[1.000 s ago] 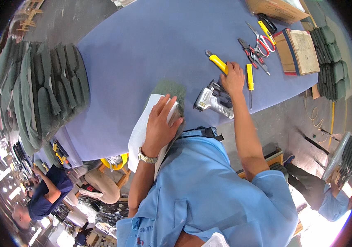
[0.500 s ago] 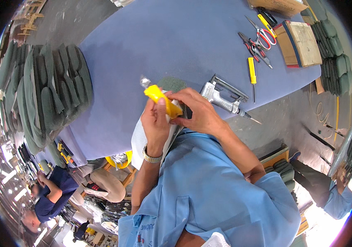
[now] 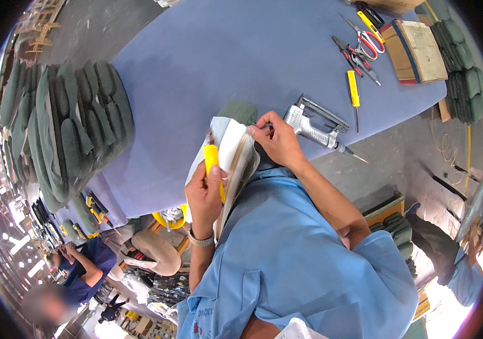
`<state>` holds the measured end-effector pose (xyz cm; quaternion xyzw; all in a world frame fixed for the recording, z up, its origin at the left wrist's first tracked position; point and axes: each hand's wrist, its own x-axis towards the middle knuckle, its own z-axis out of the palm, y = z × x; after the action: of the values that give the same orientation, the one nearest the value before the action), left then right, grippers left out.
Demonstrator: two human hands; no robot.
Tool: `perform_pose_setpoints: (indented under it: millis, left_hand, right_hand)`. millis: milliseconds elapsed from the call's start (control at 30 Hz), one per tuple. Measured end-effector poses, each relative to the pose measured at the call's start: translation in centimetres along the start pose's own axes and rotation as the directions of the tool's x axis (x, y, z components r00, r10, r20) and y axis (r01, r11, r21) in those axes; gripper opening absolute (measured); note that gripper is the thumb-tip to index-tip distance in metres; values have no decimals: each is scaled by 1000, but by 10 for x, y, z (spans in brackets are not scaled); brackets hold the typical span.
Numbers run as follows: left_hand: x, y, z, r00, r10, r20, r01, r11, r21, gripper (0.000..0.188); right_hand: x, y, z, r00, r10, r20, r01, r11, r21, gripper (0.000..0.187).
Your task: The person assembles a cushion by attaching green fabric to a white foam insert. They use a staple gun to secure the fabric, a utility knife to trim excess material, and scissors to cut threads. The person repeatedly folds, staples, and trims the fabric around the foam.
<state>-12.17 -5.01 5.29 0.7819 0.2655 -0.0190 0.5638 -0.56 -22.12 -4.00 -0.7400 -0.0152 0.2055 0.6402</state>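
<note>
A long padded piece (image 3: pixel 240 140), green fabric at its far end and white along its underside, leans between the blue table and my body. My left hand (image 3: pixel 204 195) is closed around a yellow-handled tool (image 3: pixel 211 160) held against the near-left side of the pad. The tool's metal tip is blurred, so its exact kind is unclear. My right hand (image 3: pixel 280 141) pinches the pad's edge where green meets white. Just right of that hand, a silver staple gun (image 3: pixel 315 127) lies on the table.
The blue table (image 3: pixel 185 73) carries stacked green pads (image 3: pixel 77 124) at left. At right lie a yellow screwdriver (image 3: pixel 354 93), pliers (image 3: pixel 354 59), red-handled scissors (image 3: pixel 370 44), a yellow cutter (image 3: pixel 370 25) and a cardboard box (image 3: pixel 419 53). Co-workers are at lower left and right.
My left hand has lowered, and the yellow tool now stands more upright. My right hand has moved from beside the tool to the pad's far edge, exposing more of the white side.
</note>
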Motion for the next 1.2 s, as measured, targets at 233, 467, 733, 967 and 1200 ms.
perform_pose_setpoints:
  millis: [233, 467, 733, 967, 1200]
  left_hand:
    - [16, -25, 13, 944, 318, -84, -283, 915, 287, 30]
    - [29, -28, 11, 977, 193, -95, -196, 980, -26, 29]
    - [27, -21, 18, 971, 228, -77, -217, 968, 128, 31]
    - [41, 8, 6, 937, 317, 148, -348, 800, 488, 45]
    - [55, 42, 1, 937, 156, 312, -335, 654, 679, 46]
  right_hand:
    - [17, -11, 19, 981, -186, -44, 184, 982, -46, 21]
    - [8, -28, 30, 975, -200, -95, 183, 968, -170, 32]
    - [17, -17, 30, 971, -213, -112, 190, 964, -189, 23]
    - [23, 15, 41, 943, -288, -164, 303, 950, 75, 12]
    - [26, 18, 46, 947, -276, -164, 303, 936, 178, 11]
